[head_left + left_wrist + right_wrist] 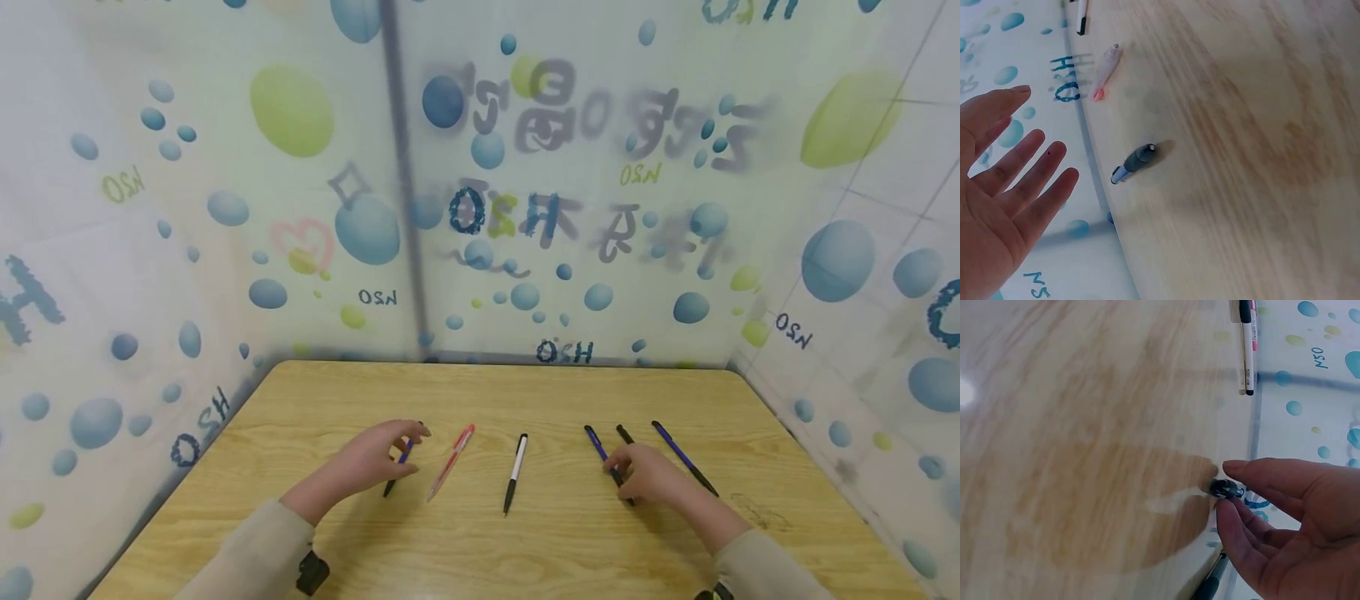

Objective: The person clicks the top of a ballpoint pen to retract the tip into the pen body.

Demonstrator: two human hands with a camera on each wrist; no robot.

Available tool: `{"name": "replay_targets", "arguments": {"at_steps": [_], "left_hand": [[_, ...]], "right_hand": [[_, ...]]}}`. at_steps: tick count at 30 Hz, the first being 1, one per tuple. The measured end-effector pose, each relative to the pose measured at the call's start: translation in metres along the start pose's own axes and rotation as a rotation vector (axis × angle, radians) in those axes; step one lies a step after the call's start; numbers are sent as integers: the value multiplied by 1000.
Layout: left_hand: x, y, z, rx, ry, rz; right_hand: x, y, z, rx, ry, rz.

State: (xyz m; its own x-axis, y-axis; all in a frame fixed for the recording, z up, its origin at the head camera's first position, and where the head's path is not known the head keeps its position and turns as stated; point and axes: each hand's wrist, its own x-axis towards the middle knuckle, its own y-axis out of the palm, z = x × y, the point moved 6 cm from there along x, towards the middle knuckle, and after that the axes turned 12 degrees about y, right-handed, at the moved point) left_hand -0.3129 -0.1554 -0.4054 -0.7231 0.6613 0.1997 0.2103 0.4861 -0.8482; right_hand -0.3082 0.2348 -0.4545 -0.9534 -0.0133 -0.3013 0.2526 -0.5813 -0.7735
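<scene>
We've got bubble-print walls at the back & both sides, right up near the bench. Its far corners are rounded; all pens lie well inside the L & R edges, w/ wood grain running from them toward our near side. L hand hovers w/ fingers spread, thumb apart, over a blue pen; L wrist view has that pen on the wood, apart from the fingers. R hand has thumb & fingers curving down either side of a 2nd blue pen; we can't tell if they pinch it. Black pen runs partly behind R hand; blue-black pen lies just to its R. Btwn hands: red pen nr L hand, then white pen, w/ more room on its R.
</scene>
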Motion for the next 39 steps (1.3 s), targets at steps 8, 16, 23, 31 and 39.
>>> {"name": "replay_targets", "arguments": {"at_steps": [8,16,23,31,39], "left_hand": [[19,4,-17,7,46,31],[45,16,-35,23,117,74],[63,32,-44,-6,135,118],[82,54,-51,-23,135,205],[96,74,-56,57,143,312]], "right_hand": [[-11,-7,10,63,-46,55],[-22,-12,28,42,-228,145],[-28,-10,39,46,-341,202],[-29,0,43,12,-398,197],[-30,14,50,-45,-428,210]]}}
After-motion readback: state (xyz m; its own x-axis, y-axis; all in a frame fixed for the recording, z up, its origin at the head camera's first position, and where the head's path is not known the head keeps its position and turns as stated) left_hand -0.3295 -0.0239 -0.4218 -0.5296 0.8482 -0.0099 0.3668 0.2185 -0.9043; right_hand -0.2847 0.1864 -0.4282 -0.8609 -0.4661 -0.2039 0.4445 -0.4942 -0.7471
